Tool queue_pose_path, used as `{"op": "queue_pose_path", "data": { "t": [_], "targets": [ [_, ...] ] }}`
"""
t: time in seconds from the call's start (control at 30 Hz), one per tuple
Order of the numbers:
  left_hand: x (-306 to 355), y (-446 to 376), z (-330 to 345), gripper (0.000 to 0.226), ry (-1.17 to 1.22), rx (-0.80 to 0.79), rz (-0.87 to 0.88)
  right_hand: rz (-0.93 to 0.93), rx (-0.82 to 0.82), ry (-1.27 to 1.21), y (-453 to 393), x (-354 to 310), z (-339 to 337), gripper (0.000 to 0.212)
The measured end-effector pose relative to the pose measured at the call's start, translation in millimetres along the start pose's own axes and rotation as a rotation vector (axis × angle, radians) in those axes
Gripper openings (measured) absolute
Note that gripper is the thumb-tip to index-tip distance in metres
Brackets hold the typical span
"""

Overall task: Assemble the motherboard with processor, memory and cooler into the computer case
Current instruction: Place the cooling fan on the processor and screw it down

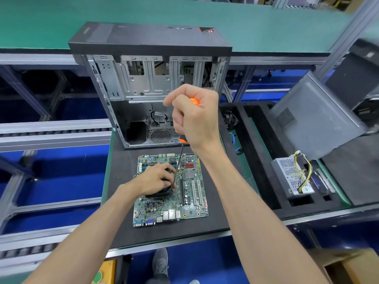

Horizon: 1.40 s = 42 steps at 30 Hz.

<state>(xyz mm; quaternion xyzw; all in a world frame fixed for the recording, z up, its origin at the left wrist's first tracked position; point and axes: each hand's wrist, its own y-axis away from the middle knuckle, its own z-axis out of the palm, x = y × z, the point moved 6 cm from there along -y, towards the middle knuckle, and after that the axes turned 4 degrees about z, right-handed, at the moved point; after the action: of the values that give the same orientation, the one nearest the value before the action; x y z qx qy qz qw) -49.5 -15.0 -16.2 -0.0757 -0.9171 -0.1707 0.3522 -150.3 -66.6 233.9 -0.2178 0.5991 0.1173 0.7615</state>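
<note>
Two bare forearms are stretched out from the bottom of the view over a dark surface (pixel 123 222). On the left, the left hand (pixel 155 179) is laid on the black cooler (pixel 162 192), its fingers (pixel 168 171) curled down around the cooler's top. The cooler is seated on the green motherboard (pixel 190 201), which is lying flat on the surface just in front of the open computer case (pixel 151 95). Further right, an orange-handled screwdriver (pixel 180 158) is gripped by the right hand (pixel 194 119), fingers closed tight round the handle, the shaft angled down to the cooler's right edge. At far right, a power supply (pixel 291 177) is resting in a black tray (pixel 258 160).
</note>
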Motion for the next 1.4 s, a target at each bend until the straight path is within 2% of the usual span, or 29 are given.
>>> {"op": "queue_pose_path", "data": {
  "t": [0.3,0.57,0.67,0.83,0.9,1.0,1.07,1.17,1.2,1.27,1.33,1.4],
  "targets": [
    [4,1,0,0.015,-0.012,0.034,0.003,-0.012,-0.025,0.018,-2,-3,3,0.021],
    [7,2,-1,0.014,-0.029,0.042,-0.006,0.016,-0.061,-0.014,3,0,6,0.018],
    [6,3,-2,0.014,-0.037,0.047,-0.004,0.047,-0.208,-0.05,5,3,14,0.021],
    [6,0,0,0.013,-0.049,0.043,-0.026,0.124,-0.645,-0.023,8,5,31,0.022],
    [5,-1,0,0.013,-0.065,0.04,-0.024,0.149,-0.686,-0.043,9,6,30,0.023],
    [4,-1,2,0.014,-0.083,0.04,-0.023,0.125,-0.513,-0.068,3,8,18,0.02],
    [4,1,2,0.015,-0.091,0.064,-0.007,0.073,-0.256,-0.058,0,8,8,0.018],
    [6,3,3,0.016,-0.094,0.088,-0.007,-0.067,0.197,0.101,4,6,-9,0.02],
    [8,4,3,0.016,-0.095,0.086,-0.016,-0.103,0.3,0.163,5,6,-13,0.022],
    [16,6,-2,0.016,-0.054,0.138,-0.022,-0.133,0.386,0.225,7,5,-13,0.022],
    [42,15,-21,0.033,0.093,0.38,0.065,-0.144,0.4,0.25,7,4,-8,0.022],
    [81,32,-45,0.048,0.289,0.734,0.17,-0.157,0.411,0.298,9,3,-2,0.023]
  ]
}}
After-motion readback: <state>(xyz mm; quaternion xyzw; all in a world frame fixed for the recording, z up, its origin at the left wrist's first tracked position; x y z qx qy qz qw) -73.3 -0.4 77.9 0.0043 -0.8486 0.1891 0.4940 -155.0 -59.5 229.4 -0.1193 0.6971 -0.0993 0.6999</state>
